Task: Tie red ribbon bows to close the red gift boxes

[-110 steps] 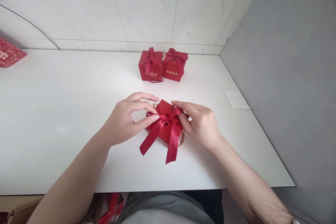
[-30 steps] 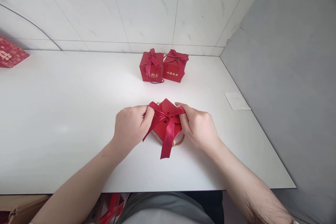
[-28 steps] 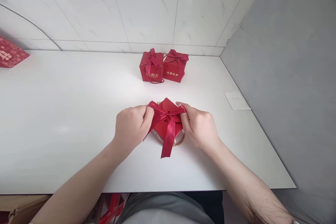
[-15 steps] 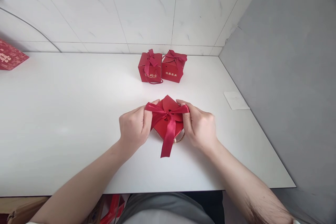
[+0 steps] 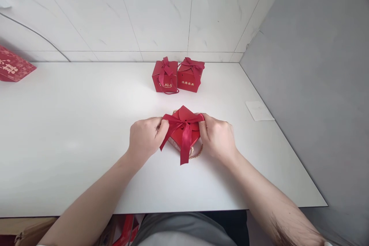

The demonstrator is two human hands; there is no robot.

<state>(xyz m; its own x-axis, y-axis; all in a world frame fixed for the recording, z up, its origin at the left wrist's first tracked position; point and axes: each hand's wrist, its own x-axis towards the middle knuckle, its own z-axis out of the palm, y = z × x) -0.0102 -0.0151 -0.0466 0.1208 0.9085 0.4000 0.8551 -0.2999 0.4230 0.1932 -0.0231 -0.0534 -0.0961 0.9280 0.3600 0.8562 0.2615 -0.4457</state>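
A small red gift box [image 5: 192, 136] with folded petal flaps and a gold cord handle [image 5: 197, 156] stands on the white table between my hands. Across its top a dark red satin ribbon [image 5: 186, 142] is tied in a bow, one tail hanging down the front and another at the left. My left hand [image 5: 146, 135] is closed, pinching the bow's left loop between thumb and fingers. On the other side, my right hand [image 5: 219, 134] pinches the right loop. Both loops are stretched outward from the knot.
Two red gift boxes with bows, one at left [image 5: 165, 77] and one at right [image 5: 189, 78], stand near the tiled wall. A patterned red box [image 5: 15, 65] is at the far left. A white paper square [image 5: 259, 110] lies by the right edge, along the grey wall [image 5: 323, 84].
My left hand has shifted slightly on its loop, and the left ribbon tail now hangs into view. The right loop is drawn a little inward. The front tail has swung slightly right and up.
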